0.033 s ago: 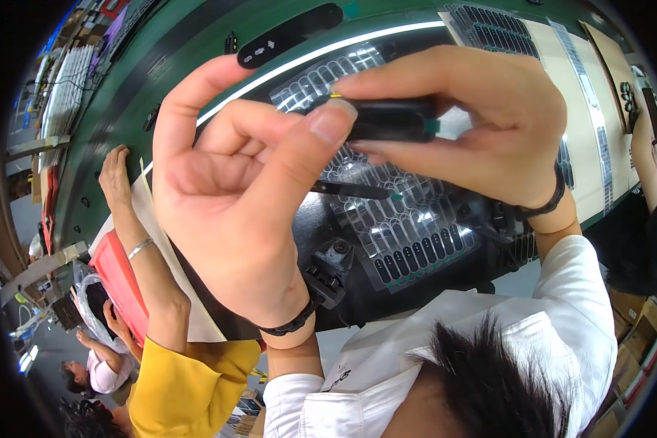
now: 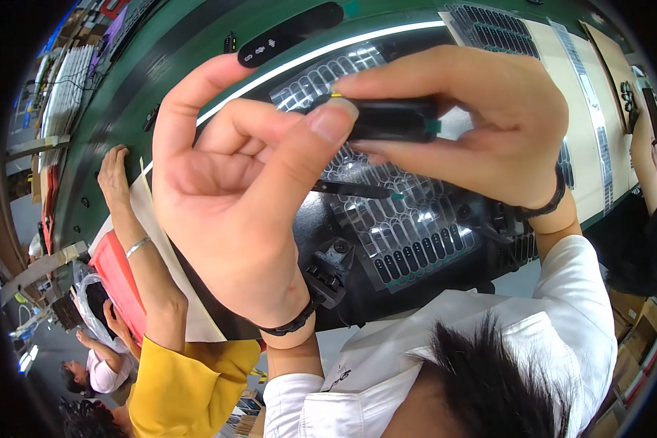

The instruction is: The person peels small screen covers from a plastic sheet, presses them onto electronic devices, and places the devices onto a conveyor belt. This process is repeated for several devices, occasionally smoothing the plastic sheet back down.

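Observation:
A glossy black rounded casing with a green tab [image 2: 390, 120] is held up close between my hands. My right hand [image 2: 489, 109] grips it with the fingers along one side and the thumb along the other. My left hand [image 2: 233, 190] pinches its left end, thumb in front; a small yellow bit shows by the fingertips. At the tip of my raised left index finger is a long black oval panel [image 2: 292, 35] with small white icons and a green tab. Whether it sticks there cannot be seen. Below, a dark strip with a green tab [image 2: 354, 190] is partly hidden.
Clear plastic trays [image 2: 423, 219] with oval pockets lie on the dark work surface, some pockets holding black panels. A green conveyor belt [image 2: 109, 95] runs behind. On the left are a co-worker's arm [image 2: 150, 255] and a red bin [image 2: 120, 277]; another person's arm reaches in at far right.
The co-worker's arm on the left has shifted very slightly. My hands and the black pieces look practically the same.

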### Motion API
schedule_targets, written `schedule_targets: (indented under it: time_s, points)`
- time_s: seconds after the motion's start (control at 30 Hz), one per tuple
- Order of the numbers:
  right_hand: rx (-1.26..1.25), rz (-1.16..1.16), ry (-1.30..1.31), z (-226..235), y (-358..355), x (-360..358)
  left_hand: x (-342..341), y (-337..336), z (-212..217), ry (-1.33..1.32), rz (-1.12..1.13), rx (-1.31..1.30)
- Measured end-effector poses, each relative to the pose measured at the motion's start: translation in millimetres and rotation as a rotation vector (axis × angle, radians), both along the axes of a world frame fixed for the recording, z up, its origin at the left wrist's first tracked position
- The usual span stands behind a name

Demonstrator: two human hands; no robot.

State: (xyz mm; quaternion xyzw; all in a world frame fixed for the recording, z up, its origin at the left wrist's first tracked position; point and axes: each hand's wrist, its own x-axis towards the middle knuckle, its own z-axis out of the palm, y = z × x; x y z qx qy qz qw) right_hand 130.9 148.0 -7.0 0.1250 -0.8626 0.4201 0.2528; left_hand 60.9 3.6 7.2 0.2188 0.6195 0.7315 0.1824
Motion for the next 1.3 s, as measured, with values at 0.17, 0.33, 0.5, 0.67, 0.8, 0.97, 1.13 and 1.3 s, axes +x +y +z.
schedule_targets:
  time_s: [0.17,0.33,0.5,0.67,0.8,0.97,1.13,1.3]
  points:
    - [0.028,-0.018,-0.008,0.4,-0.8,0.8,-0.9,-0.6,-3.4,0.045,-0.011,0.022]
    - [0.057,-0.037,-0.014,1.1,-1.7,1.4,-1.2,-0.7,-1.2,0.081,-0.013,0.006]
    - [0.111,-0.060,-0.032,1.1,-2.4,0.6,-1.0,0.2,-3.1,0.077,-0.004,0.011]
    - [0.172,-0.085,-0.063,0.7,-0.6,-2.7,-4.8,2.3,-7.4,0.265,0.011,-0.135]
    - [0.105,-0.074,-0.076,-4.8,5.2,-6.0,-19.8,1.8,-13.7,0.395,-0.032,-0.521]
    - [-0.283,0.120,-0.151,-15.1,4.0,-13.6,-28.8,0.2,-20.9,0.157,-0.188,-0.191]
    - [-0.572,0.179,-0.491,-16.9,10.9,-24.1,-39.7,-5.0,-28.9,0.281,0.030,-0.304]
    - [-0.659,0.119,-0.492,-59.6,19.5,-55.8,-51.2,4.7,-42.5,0.497,0.308,-0.446]
